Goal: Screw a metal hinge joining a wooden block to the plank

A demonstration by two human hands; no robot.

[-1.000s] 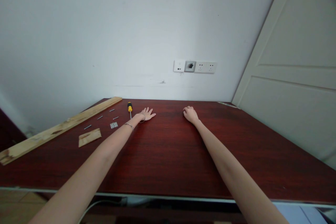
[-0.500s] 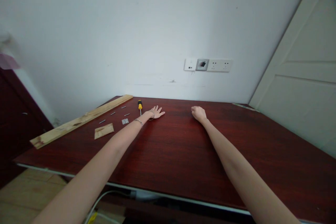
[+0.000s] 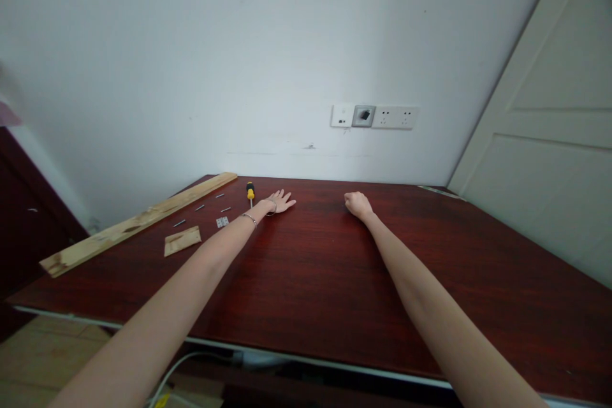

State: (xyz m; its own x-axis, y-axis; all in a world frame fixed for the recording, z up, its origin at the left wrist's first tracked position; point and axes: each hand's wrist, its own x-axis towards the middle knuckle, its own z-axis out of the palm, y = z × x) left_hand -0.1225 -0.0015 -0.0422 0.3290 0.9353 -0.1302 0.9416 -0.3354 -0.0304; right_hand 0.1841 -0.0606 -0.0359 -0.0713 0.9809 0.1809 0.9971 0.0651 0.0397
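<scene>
My left hand (image 3: 281, 201) lies flat on the dark red table (image 3: 310, 280), fingers spread, with nothing held. Just left of it is a screwdriver (image 3: 250, 191) with a yellow and black handle; my wrist is close to its shaft. My right hand (image 3: 358, 204) rests on the table as a closed fist, and whether anything is inside is hidden. Left of my left forearm lie a metal hinge (image 3: 222, 222), several thin metal pins or screws (image 3: 199, 208) and a small rectangular wooden piece (image 3: 182, 241).
A long wooden board (image 3: 138, 223) runs along the table's left edge. Behind the table is a white wall with sockets (image 3: 393, 117). A white panelled door (image 3: 549, 159) stands at the right. Below the front edge hangs a white cable (image 3: 174, 370).
The whole view has shifted slightly, so things appear a little further left. Both hands keep their poses and places on the table.
</scene>
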